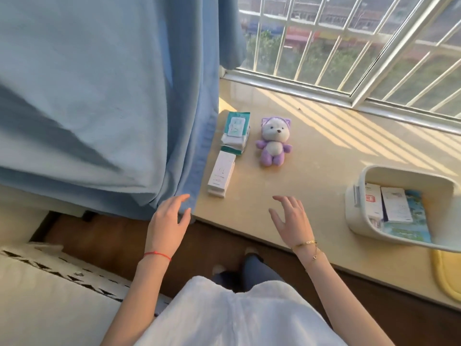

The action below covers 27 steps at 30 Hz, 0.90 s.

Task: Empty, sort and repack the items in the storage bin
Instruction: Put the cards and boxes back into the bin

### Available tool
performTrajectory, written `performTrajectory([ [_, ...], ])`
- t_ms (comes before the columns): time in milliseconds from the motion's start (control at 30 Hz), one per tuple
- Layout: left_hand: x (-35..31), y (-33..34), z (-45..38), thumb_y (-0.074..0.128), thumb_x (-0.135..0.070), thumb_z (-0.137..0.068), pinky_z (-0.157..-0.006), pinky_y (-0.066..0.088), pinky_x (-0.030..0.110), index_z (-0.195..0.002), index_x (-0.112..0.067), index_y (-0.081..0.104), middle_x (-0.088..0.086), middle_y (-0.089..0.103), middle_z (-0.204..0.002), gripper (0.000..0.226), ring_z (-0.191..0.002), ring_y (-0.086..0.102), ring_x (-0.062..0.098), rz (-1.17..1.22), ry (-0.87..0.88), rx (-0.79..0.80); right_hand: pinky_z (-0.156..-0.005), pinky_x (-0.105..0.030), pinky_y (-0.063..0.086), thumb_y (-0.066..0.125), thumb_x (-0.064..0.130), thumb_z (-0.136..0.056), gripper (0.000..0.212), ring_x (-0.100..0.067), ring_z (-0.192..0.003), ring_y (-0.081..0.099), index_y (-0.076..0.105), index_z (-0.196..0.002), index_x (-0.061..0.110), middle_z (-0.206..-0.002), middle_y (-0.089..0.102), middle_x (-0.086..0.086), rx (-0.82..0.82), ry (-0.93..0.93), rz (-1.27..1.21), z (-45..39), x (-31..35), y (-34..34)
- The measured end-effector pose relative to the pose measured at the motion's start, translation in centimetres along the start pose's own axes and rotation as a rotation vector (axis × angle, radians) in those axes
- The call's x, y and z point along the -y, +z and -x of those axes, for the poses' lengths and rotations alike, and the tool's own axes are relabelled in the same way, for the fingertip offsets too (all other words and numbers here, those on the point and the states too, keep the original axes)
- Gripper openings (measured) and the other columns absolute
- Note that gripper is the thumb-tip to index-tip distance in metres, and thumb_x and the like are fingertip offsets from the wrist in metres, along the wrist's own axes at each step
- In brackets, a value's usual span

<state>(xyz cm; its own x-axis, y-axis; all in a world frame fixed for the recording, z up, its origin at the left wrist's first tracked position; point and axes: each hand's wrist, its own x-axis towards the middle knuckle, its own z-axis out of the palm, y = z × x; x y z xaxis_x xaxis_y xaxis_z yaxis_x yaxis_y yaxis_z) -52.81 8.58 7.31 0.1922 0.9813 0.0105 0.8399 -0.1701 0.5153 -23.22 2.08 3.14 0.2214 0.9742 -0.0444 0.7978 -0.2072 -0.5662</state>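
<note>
A white storage bin (359, 196) stands on the beige window ledge (311, 171) at the right. Inside it lie two white boxes (395, 204) on a blue-green booklet (411, 233). On the ledge's left side, a stack of green-and-white wipe packs (235, 132) sits behind a stack of slim white boxes (222, 173). A purple and white plush toy (273, 142) lies beside them. My left hand (168, 224) hovers open at the ledge's near-left corner, against the curtain's hem. My right hand (290, 222) hovers open over the ledge's front, holding nothing.
A blue curtain (112, 96) hangs over the left half of the view. A barred window (349, 46) runs along the ledge's far side. A yellow mat (446, 278) lies at the right edge. A white box with black marks (50, 283) sits on the floor at the lower left.
</note>
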Motion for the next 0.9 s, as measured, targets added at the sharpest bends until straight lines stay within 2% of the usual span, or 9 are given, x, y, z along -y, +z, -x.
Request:
performTrajectory([
  [133, 1.6, 1.1, -3.5, 0.061, -0.020, -0.091, -0.088, 0.050, 0.034, -0.124, -0.017, 0.059, 0.001, 0.065, -0.117, 0.034, -0.108, 0.059, 0.019, 0.011, 0.011, 0.026, -0.097, -0.031, 0.040, 0.058, 0.029, -0.093, 0.037, -0.024, -0.113, 0.051, 0.054, -0.124, 0.012, -0.119, 0.059, -0.006, 0.048, 0.072, -0.023, -3.5, 1.9, 2.5],
  [300, 3.3, 3.6, -8.4, 0.060, -0.018, -0.091, -0.092, 0.051, 0.039, -0.125, -0.015, 0.058, 0.003, 0.064, -0.120, 0.034, -0.110, 0.060, 0.020, 0.055, 0.006, 0.037, -0.099, -0.036, 0.042, 0.057, 0.035, -0.093, 0.041, -0.026, -0.115, 0.050, 0.052, -0.127, 0.012, -0.122, 0.058, -0.007, 0.094, 0.122, -0.015, -8.9, 2.9, 5.4],
  [500, 5.7, 7.8, -13.5, 0.058, -0.020, -0.092, -0.091, 0.048, 0.029, -0.126, -0.016, 0.057, 0.002, 0.064, -0.121, 0.034, -0.112, 0.059, 0.017, 0.044, -0.040, 0.070, -0.096, -0.035, 0.042, 0.059, 0.042, -0.090, 0.048, -0.027, -0.113, 0.051, 0.051, -0.127, 0.012, -0.122, 0.057, -0.007, 0.185, 0.224, -0.051, -15.6, 2.4, 10.4],
  [633, 7.9, 11.0, -16.2, 0.058, -0.022, -0.093, -0.094, 0.051, 0.035, -0.127, -0.018, 0.056, -0.001, 0.062, -0.124, 0.035, -0.116, 0.057, 0.016, 0.092, -0.089, 0.145, -0.097, -0.030, 0.038, 0.062, 0.048, -0.086, 0.059, -0.025, -0.117, 0.049, 0.049, -0.128, 0.008, -0.124, 0.056, -0.009, 0.236, 0.351, -0.143, -19.2, 2.0, 14.7],
  [767, 10.5, 14.3, -18.4, 0.057, -0.026, -0.094, -0.097, 0.050, 0.032, -0.130, -0.021, 0.053, -0.001, 0.060, -0.127, 0.037, -0.119, 0.055, 0.014, 0.120, -0.136, 0.235, -0.097, -0.031, 0.039, 0.067, 0.053, -0.079, 0.076, -0.023, -0.119, 0.049, 0.043, -0.133, 0.006, -0.127, 0.054, -0.009, 0.245, 0.510, -0.241, -22.1, 1.2, 18.9],
  [900, 12.3, 16.8, -20.0, 0.058, -0.025, -0.093, -0.095, 0.050, 0.031, -0.131, -0.020, 0.052, -0.001, 0.060, -0.126, 0.038, -0.117, 0.055, 0.014, 0.122, -0.132, 0.294, -0.094, -0.032, 0.041, 0.072, 0.052, -0.075, 0.083, -0.023, -0.117, 0.049, 0.040, -0.136, 0.006, -0.127, 0.052, -0.008, 0.240, 0.568, -0.253, -23.4, 0.3, 22.4],
])
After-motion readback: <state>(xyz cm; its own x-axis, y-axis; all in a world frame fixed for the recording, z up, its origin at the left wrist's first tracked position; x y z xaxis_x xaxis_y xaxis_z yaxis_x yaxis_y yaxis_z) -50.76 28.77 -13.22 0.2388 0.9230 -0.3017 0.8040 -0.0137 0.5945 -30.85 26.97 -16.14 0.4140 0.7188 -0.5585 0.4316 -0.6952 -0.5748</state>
